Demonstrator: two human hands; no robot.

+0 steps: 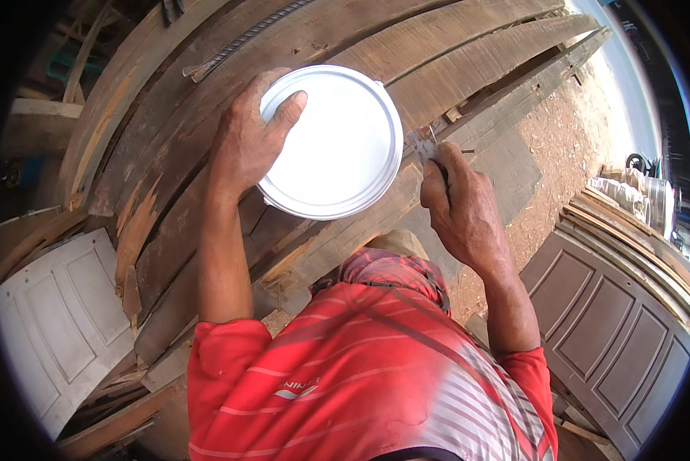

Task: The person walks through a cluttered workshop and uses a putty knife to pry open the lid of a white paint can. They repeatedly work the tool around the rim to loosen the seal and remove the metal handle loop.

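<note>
Resting on a stack of weathered wooden planks (452, 69), a round white bucket lid (337, 146) sits near the middle of the view, seen from straight above so that whatever is under it stays hidden. Left hand (245, 142): palm pressed on the lid's left edge, thumb lying flat across the white surface, the other fingers curled over the rim and out of sight. Right hand (464, 207): fingers closed tightly around a small metal tool (424, 144), its flat grey end meeting the lid's right edge; the handle is buried in the fist and the tool's kind is hard to make out. Ribbed steel bar (241, 40): lying on the planks above the lid, upper end cut off by the picture's rim. Red striped shirt (360, 376): fills the lower middle, covering the person's body. White panelled door (68, 323): lower left, partly cut off. Brown panelled door (613, 330): lower right, lying flat on reddish sandy ground (567, 131). Pale objects at the far right edge are too small and distorted to identify.
</note>
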